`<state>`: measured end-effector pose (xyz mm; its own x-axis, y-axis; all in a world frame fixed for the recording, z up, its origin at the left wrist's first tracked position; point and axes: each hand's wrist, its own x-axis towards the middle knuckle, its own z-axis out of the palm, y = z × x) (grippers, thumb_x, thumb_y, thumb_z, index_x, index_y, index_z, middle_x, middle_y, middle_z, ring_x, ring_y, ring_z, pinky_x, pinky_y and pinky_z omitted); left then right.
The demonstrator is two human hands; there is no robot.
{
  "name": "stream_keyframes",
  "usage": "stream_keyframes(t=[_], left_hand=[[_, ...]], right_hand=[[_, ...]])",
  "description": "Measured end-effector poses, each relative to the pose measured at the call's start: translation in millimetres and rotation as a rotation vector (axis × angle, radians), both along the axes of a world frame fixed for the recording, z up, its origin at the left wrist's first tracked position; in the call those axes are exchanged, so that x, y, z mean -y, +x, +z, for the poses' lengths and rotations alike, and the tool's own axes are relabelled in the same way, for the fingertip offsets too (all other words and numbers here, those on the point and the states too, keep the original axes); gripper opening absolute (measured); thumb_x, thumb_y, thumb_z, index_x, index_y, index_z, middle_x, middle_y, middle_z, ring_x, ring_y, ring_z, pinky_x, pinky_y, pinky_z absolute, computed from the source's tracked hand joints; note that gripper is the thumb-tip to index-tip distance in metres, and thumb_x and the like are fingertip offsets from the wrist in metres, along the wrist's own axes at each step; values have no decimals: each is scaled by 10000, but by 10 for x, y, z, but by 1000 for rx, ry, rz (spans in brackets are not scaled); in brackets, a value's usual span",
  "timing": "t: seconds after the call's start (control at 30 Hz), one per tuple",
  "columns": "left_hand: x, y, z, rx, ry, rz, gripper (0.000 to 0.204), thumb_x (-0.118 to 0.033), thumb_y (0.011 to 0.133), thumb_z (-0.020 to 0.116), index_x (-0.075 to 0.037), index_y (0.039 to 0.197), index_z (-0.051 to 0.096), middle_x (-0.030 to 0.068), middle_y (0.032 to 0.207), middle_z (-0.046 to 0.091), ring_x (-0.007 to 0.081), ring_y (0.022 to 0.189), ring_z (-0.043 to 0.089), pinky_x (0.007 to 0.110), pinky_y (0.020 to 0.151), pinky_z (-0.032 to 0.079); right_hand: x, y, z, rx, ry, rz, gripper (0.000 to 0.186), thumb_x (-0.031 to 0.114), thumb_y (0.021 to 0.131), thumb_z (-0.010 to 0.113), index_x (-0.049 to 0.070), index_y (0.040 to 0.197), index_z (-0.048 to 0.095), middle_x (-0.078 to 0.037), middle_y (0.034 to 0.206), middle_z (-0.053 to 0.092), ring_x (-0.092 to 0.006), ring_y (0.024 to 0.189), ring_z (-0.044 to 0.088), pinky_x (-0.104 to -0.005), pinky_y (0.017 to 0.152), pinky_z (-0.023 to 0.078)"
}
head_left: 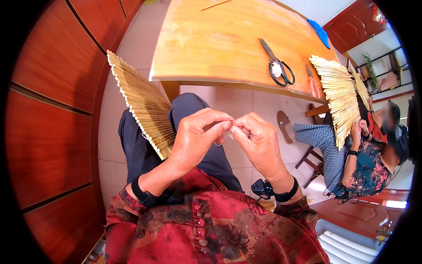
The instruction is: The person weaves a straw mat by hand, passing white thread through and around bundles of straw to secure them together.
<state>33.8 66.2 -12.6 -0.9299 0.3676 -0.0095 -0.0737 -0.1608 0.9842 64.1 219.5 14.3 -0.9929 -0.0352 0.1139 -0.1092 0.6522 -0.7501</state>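
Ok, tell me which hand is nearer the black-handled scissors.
Right: the right hand is below and slightly left of the scissors in view; the left hand is farther left.

Thin, pale thread [230,136] between fingers [219,128]

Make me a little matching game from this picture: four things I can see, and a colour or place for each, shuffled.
Things
1. Scissors
2. Pliers
3. Pale thread
4. Nearest stick mat

Colours and places
A. Against the person's left leg
B. On the table, red-handled
C. On the table, black-handled
D. Between the fingertips of the left hand and right hand

Pairs: 1-C, 2-B, 3-D, 4-A
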Motion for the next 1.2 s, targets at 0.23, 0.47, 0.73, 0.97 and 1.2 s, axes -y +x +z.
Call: stream_keyframes(t=[0.23, 0.47, 0.73, 0.97, 1.2], left_hand=[[15, -25, -61, 132, 104, 11, 113, -39, 824, 590, 22, 906, 639, 49, 797, 581, 85, 596, 556, 198, 551, 453], [45, -36, -64, 61, -40, -17, 112, -52, 825, 595, 23, 896, 637, 49, 791, 583, 84, 604, 562, 202, 557, 458], [53, -54, -88, 78, -31, -33, 93, -49, 831, 586, 18, 878, 631, 41, 807, 585, 86, 618, 568, 202, 561, 467], [20, -55, -124, 29, 134, 104, 71, -41, 833, 576, 16, 866, 603, 44, 798, 571, 111, 596, 574, 215, 541, 476], [310, -298, 154, 63, 442, 252, 100, -112, 887, 501, -25, 921, 536, 75, 774, 556, 130, 464, 498, 260, 432, 418]], right_hand=[[25, -43, -8, -26, 64, 7, 58, 116, 764, 625, 67, 780, 598, -102, 739, 577, -268, 627, 581, -334, 537, 453], [84, -78, -36, -170, 332, 70, 118, 120, 766, 609, 55, 719, 522, -95, 700, 524, -300, 582, 556, -380, 495, 446], [121, -64, -84, -229, 419, 89, 110, 109, 755, 609, 65, 715, 517, -91, 679, 496, -284, 587, 556, -364, 478, 443], [109, -96, -48, -104, 106, 51, 117, 100, 753, 622, 48, 851, 587, -85, 718, 540, -213, 557, 534, -311, 514, 439], [-258, -100, -284, 471, -453, 148, 244, 152, 764, 674, 52, 977, 609, 60, 699, 473, -4, 604, 403, -163, 532, 342]])
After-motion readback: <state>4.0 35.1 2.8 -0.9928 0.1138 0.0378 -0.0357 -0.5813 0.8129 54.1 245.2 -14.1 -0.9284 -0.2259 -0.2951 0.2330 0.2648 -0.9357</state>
